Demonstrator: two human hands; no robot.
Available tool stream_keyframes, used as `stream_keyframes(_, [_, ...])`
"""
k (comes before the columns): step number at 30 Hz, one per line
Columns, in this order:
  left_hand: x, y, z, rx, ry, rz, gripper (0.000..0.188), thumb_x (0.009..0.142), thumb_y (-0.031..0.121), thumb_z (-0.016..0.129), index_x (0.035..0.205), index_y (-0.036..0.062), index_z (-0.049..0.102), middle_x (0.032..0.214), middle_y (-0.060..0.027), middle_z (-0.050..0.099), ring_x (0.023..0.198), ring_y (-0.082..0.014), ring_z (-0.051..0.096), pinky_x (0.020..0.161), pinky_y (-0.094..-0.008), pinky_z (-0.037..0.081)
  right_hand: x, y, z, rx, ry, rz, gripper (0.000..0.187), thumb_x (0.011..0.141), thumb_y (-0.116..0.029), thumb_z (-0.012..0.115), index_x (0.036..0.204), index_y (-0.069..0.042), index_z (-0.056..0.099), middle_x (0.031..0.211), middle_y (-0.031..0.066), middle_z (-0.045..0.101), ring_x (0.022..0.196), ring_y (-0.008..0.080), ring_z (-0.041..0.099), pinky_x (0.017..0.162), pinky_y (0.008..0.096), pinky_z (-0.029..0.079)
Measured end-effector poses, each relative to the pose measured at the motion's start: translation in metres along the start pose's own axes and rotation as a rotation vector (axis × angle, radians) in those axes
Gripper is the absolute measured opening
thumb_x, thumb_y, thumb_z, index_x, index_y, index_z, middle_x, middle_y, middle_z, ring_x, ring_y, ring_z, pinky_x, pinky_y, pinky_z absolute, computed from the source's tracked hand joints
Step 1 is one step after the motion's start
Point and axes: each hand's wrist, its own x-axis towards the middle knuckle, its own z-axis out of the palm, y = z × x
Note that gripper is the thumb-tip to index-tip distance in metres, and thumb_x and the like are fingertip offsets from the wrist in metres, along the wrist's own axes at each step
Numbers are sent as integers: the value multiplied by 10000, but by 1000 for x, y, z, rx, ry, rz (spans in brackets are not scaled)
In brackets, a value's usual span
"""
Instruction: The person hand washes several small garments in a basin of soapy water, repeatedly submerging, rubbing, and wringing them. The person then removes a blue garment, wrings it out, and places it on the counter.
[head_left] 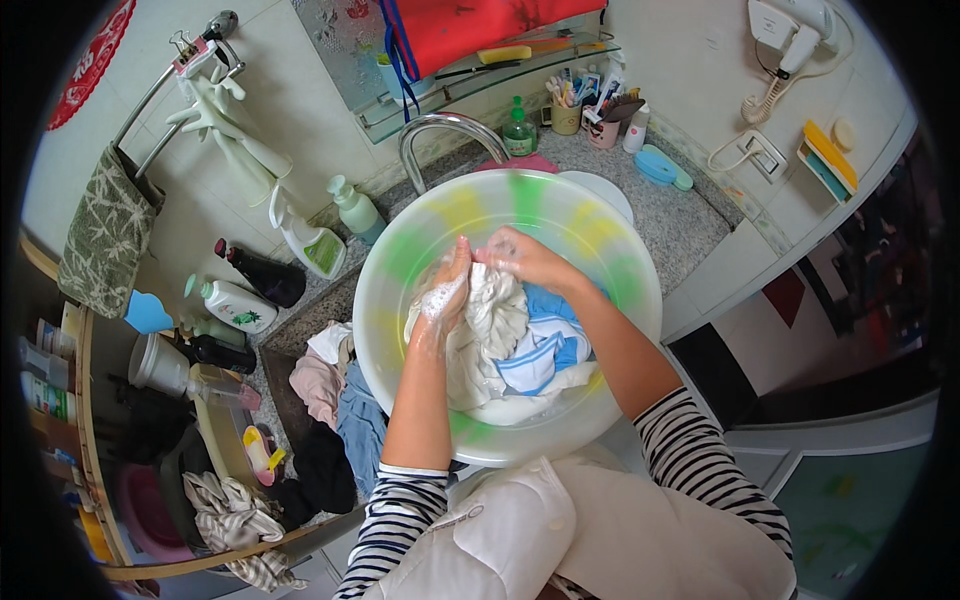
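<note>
A large white basin (385,385) with green and yellow patches holds wet laundry. Over its middle, my left hand (447,288), coated in suds, grips the edge of a crumpled white garment (495,310). Close beside it, my right hand (527,258) is curled into a fist on the same cloth, near its top. The fingertips of both hands almost meet, and the cloth hangs down between them. Under it in the basin lie a blue-and-white garment (540,355) and more pale cloth, partly hidden by the white one.
Behind the basin rises a curved chrome faucet (440,122). A green soap bottle (519,130) and cups of brushes stand at the back. Left are a spray bottle (310,240), a pump bottle (355,208) and a white detergent bottle (238,306). Loose clothes (360,410) lie in the sink.
</note>
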Motion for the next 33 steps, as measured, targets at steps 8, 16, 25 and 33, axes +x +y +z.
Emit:
stream_keyframes(8, [7, -13, -9, 207, 193, 170, 383, 870, 426, 559, 917, 59, 457, 744, -2, 459, 638, -83, 446, 570, -208, 387, -8, -11, -7, 108, -80, 113, 256, 800, -180, 684, 961, -5, 589, 843, 37, 600, 749, 98, 531, 637, 256, 437])
stream_keyframes(16, [-4, -4, -23, 52, -138, -116, 278, 815, 230, 653, 967, 35, 527, 784, -5, 532, 676, -88, 554, 557, -228, 515, -9, -19, -13, 5, 76, -44, 168, 765, -60, 636, 904, -16, 553, 816, 22, 556, 708, 94, 504, 615, 265, 429])
stream_keyframes(25, [-7, 4, -33, 95, -47, -70, 133, 855, 113, 468, 920, 58, 571, 768, -16, 574, 743, -125, 577, 707, -278, 479, -4, -8, -55, 110, 215, 199, 190, 758, -102, 621, 906, -5, 552, 842, 52, 584, 738, 135, 552, 647, 283, 453])
stream_keyframes(33, [21, -32, -54, -657, 138, 3, 255, 899, 223, 348, 936, 61, 542, 875, -74, 584, 833, -200, 575, 786, -353, 486, -8, -23, -45, 374, 70, 334, 163, 850, -136, 578, 968, -24, 563, 821, 21, 574, 729, 95, 570, 620, 241, 478])
